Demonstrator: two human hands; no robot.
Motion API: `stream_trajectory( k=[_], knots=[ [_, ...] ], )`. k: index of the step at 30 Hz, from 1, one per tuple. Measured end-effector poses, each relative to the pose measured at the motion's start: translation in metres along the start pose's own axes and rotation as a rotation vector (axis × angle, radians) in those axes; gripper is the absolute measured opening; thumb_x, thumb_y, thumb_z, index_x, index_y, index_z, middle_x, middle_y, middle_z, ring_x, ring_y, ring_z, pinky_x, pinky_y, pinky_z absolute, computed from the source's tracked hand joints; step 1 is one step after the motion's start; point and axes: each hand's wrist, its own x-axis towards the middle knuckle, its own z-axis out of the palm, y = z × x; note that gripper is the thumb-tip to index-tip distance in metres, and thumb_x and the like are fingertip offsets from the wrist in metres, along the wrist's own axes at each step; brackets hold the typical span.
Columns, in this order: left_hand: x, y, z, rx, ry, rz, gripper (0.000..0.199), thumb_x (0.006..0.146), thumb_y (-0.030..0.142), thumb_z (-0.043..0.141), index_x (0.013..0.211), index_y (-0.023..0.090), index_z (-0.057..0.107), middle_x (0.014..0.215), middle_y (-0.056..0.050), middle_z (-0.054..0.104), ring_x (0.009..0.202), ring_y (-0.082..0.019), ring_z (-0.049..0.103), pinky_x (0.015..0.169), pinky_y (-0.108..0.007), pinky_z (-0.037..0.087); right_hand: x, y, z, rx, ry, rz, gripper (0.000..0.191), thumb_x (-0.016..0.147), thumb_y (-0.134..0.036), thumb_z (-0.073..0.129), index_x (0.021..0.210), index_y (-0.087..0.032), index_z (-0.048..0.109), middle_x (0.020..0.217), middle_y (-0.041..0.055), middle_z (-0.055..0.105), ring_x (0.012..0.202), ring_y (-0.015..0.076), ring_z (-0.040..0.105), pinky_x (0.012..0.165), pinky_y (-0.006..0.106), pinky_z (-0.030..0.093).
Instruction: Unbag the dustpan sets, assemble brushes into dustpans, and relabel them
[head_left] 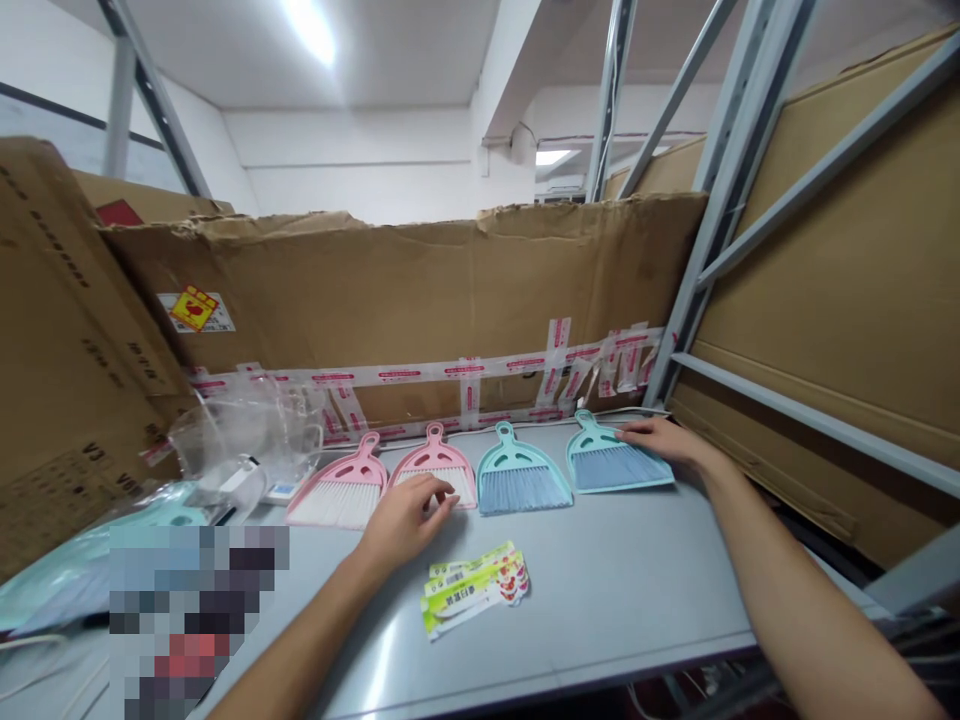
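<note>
Four small dustpan-and-brush sets lie in a row along the back of the grey table: a left pink set (341,490), a second pink set (465,480), a turquoise set (525,485) and a far-right turquoise set (619,465). My right hand (664,440) has its fingers over the upper right edge of the far-right set; the thumb is hidden. My left hand (412,515) hovers over the front of the second pink set, fingers loosely bent and apart, holding nothing. In front lie several green-and-white printed cards or labels (476,585), overlapping.
A tall cardboard sheet (405,290) with tape stands behind the row. Clear plastic bags (247,435) and a bagged turquoise item (150,520) are at left. Metal shelf posts (705,230) and a large carton (847,220) border the right. The table's front edge (637,668) runs below.
</note>
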Motion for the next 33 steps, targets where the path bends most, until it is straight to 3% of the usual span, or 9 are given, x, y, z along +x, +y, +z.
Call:
stream_trajectory(
  k=[4, 10, 13, 16, 18, 21, 29, 33],
  knots=[
    [-0.002, 0.002, 0.001, 0.091, -0.137, 0.094, 0.027, 0.105, 0.043, 0.064, 0.11, 0.025, 0.083, 0.1, -0.01, 0.079, 0.094, -0.027, 0.072, 0.08, -0.036, 0.053, 0.005, -0.001, 0.004, -0.141, -0.022, -0.054, 0.049, 0.083, -0.062, 0.08, 0.1, -0.018, 0.09, 0.108, 0.0149, 0.088, 0.105, 0.037, 0.079, 0.102, 0.046, 0.058],
    [-0.001, -0.001, 0.012, 0.14, -0.14, 0.18, 0.024, 0.105, 0.042, 0.068, 0.116, 0.024, 0.081, 0.107, -0.011, 0.079, 0.1, -0.027, 0.071, 0.088, -0.039, 0.054, 0.001, -0.035, 0.027, -0.315, 0.094, -0.25, 0.039, 0.094, -0.052, 0.069, 0.104, -0.019, 0.088, 0.111, 0.0157, 0.085, 0.101, 0.0331, 0.075, 0.096, 0.042, 0.056],
    [0.004, -0.003, 0.021, 0.157, -0.131, 0.181, 0.037, 0.103, 0.046, 0.073, 0.133, 0.025, 0.077, 0.106, -0.011, 0.08, 0.098, -0.027, 0.071, 0.088, -0.039, 0.054, -0.005, -0.06, 0.05, -0.259, -0.007, -0.292, 0.041, 0.099, -0.051, 0.067, 0.121, -0.021, 0.085, 0.108, 0.0117, 0.085, 0.094, 0.0289, 0.074, 0.092, 0.038, 0.056],
    [0.01, -0.002, 0.031, 0.204, -0.15, 0.201, 0.055, 0.103, 0.047, 0.075, 0.153, 0.026, 0.068, 0.108, -0.01, 0.08, 0.101, -0.029, 0.071, 0.09, -0.041, 0.054, -0.009, -0.078, 0.071, -0.223, -0.145, -0.326, 0.038, 0.102, -0.042, 0.061, 0.126, -0.022, 0.083, 0.118, 0.0117, 0.085, 0.105, 0.03, 0.076, 0.101, 0.04, 0.055],
    [0.013, -0.001, 0.037, 0.245, -0.16, 0.228, 0.046, 0.105, 0.044, 0.073, 0.147, 0.027, 0.073, 0.107, -0.011, 0.08, 0.101, -0.029, 0.071, 0.088, -0.041, 0.054, -0.011, -0.084, 0.079, -0.267, -0.205, -0.33, 0.034, 0.101, -0.034, 0.058, 0.117, -0.02, 0.085, 0.119, 0.0129, 0.086, 0.11, 0.0311, 0.076, 0.104, 0.041, 0.054],
    [0.014, -0.002, 0.044, 0.271, -0.16, 0.263, 0.028, 0.107, 0.041, 0.069, 0.126, 0.027, 0.083, 0.105, -0.012, 0.079, 0.1, -0.029, 0.071, 0.086, -0.04, 0.055, -0.014, -0.088, 0.083, -0.327, -0.27, -0.313, 0.034, 0.098, -0.029, 0.055, 0.111, -0.019, 0.086, 0.11, 0.0124, 0.086, 0.102, 0.0299, 0.077, 0.098, 0.039, 0.055],
    [0.017, -0.008, 0.051, 0.28, -0.17, 0.251, 0.021, 0.108, 0.036, 0.068, 0.112, 0.026, 0.086, 0.102, -0.01, 0.079, 0.099, -0.028, 0.07, 0.085, -0.039, 0.054, -0.02, -0.095, 0.083, -0.283, -0.344, -0.251, 0.027, 0.089, -0.031, 0.061, 0.095, -0.019, 0.085, 0.094, 0.0095, 0.085, 0.084, 0.0268, 0.073, 0.081, 0.036, 0.053],
    [0.018, -0.007, 0.052, 0.285, -0.187, 0.235, 0.021, 0.109, 0.035, 0.068, 0.109, 0.026, 0.087, 0.101, -0.009, 0.08, 0.099, -0.028, 0.071, 0.085, -0.038, 0.053, -0.024, -0.097, 0.08, -0.197, -0.404, -0.243, 0.032, 0.1, -0.043, 0.057, 0.097, -0.02, 0.079, 0.088, 0.0071, 0.081, 0.079, 0.0232, 0.069, 0.076, 0.034, 0.051]
  ],
)
